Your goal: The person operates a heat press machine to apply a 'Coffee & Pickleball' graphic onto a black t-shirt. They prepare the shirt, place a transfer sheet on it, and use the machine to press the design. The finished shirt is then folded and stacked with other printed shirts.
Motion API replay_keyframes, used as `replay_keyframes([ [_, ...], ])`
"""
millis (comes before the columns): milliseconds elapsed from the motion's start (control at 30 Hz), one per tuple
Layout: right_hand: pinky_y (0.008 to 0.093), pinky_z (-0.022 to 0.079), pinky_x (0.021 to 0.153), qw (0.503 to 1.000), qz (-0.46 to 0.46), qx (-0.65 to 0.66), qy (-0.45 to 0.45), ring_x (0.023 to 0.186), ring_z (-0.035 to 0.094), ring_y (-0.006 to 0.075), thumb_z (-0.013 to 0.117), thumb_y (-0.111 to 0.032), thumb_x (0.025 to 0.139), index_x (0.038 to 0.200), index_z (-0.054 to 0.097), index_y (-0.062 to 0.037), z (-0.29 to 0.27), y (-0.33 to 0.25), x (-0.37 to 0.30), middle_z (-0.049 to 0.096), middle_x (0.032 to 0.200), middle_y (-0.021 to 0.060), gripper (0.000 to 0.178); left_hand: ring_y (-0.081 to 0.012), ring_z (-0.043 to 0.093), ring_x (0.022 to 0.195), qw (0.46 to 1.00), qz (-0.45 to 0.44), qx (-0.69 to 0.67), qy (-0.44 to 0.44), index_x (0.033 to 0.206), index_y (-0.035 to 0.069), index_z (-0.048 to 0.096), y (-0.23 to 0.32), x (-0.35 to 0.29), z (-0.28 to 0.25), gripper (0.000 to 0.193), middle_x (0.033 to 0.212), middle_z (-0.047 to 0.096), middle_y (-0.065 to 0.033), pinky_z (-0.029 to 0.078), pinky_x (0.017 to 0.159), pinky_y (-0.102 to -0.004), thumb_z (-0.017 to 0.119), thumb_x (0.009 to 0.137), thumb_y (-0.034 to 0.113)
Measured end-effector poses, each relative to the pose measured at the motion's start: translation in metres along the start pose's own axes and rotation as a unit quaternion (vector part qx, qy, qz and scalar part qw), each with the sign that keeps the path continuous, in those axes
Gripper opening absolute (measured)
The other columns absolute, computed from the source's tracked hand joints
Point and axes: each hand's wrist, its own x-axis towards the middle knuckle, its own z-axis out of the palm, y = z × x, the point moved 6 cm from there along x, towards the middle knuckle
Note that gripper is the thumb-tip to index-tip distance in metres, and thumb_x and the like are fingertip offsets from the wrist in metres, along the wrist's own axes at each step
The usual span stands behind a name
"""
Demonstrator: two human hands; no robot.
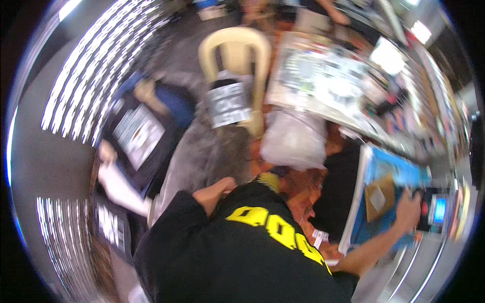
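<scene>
My right arm reaches out to the right, and my right hand point(407, 211) is at a dark part beside a small control box with a lit blue screen point(439, 209). The fingers look bent round that dark part, but blur hides what they hold. Left of this hand, a brown square sheet point(379, 199) lies on a blue flat surface point(388, 164) with a pale edge. Black cloth point(334, 189) hangs at its left side. My left hand point(227, 185) is near my waist, in front of my black shirt; its fingers are blurred and partly hidden.
A cream plastic chair point(260, 55) holds a dark printed cloth point(227, 103). A cluttered table point(283, 91) stands far right, with a whitish plastic bag point(293, 144) before it. At left, a person in black point(113, 134) sits close by; another person's arm point(331, 10) shows at the back.
</scene>
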Motion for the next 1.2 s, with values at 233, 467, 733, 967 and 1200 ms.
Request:
replay_keyframes([
  [233, 0.0453, 0.044, 0.098, 0.998, -0.008, -0.061, 0.014, 0.118, 0.055, 0.0399, 0.05, -0.05, 0.09, 0.14, 0.048, -0.0142, 0.012, 0.015, 0.011, 0.056, 0.133, 0.0188, 0.062, -0.0389, 0.067, 0.093, 0.976, -0.1, -0.188, 0.053, 0.095, 0.003, 0.072, -0.027, -0.022, 0.042, 0.039, 0.099, 0.069, -0.0219, 0.053, 0.081, -0.0479, 0.061, 0.077, 0.036],
  [467, 0.0452, 0.041, 0.102, 0.997, -0.001, -0.081, 0.012, 0.122, 0.053, 0.0394, 0.05, -0.046, 0.088, 0.142, 0.046, -0.0152, 0.019, 0.017, 0.022, 0.053, 0.136, 0.0194, 0.062, -0.0335, 0.061, 0.098, 0.848, -0.087, -0.136, 0.505, 0.089, 0.007, 0.069, -0.077, -0.158, -0.108, 0.018, 0.099, 0.065, -0.0163, 0.048, 0.089, -0.0447, 0.058, 0.077, 0.013],
  [733, 0.0486, 0.042, 0.101, 0.995, 0.05, -0.083, 0.0, 0.119, 0.054, 0.043, 0.051, -0.037, 0.084, 0.136, 0.05, -0.0071, 0.024, 0.027, 0.03, 0.056, 0.129, 0.0246, 0.061, -0.0386, 0.015, 0.145, 0.701, -0.435, -0.072, 0.56, 0.149, 0.01, 0.03, -0.237, -0.28, -0.229, 0.066, 0.156, 0.022, -0.0189, 0.012, 0.115, -0.0591, 0.047, 0.095, 0.043],
  [967, 0.0487, 0.043, 0.1, 0.993, 0.072, -0.091, -0.03, 0.116, 0.056, 0.0436, 0.051, -0.031, 0.08, 0.136, 0.052, -0.0137, 0.029, 0.033, 0.037, 0.059, 0.125, 0.0248, 0.059, -0.0394, 0.011, 0.147, 0.721, -0.505, -0.055, 0.472, 0.154, 0.013, 0.02, -0.275, -0.26, -0.217, 0.074, 0.16, 0.014, -0.0159, 0.011, 0.115, -0.0592, 0.032, 0.096, 0.058],
  [1200, 0.0501, 0.046, 0.095, 0.991, 0.094, -0.049, 0.079, 0.11, 0.06, 0.0412, 0.054, -0.038, 0.082, 0.131, 0.056, -0.0141, 0.008, 0.007, 0.004, 0.064, 0.118, 0.0218, 0.054, -0.0396, 0.012, 0.146, 0.754, -0.493, -0.107, 0.42, 0.155, 0.014, 0.013, -0.28, -0.257, -0.218, 0.08, 0.161, 0.009, -0.0145, 0.011, 0.114, -0.0605, 0.027, 0.095, 0.065],
])
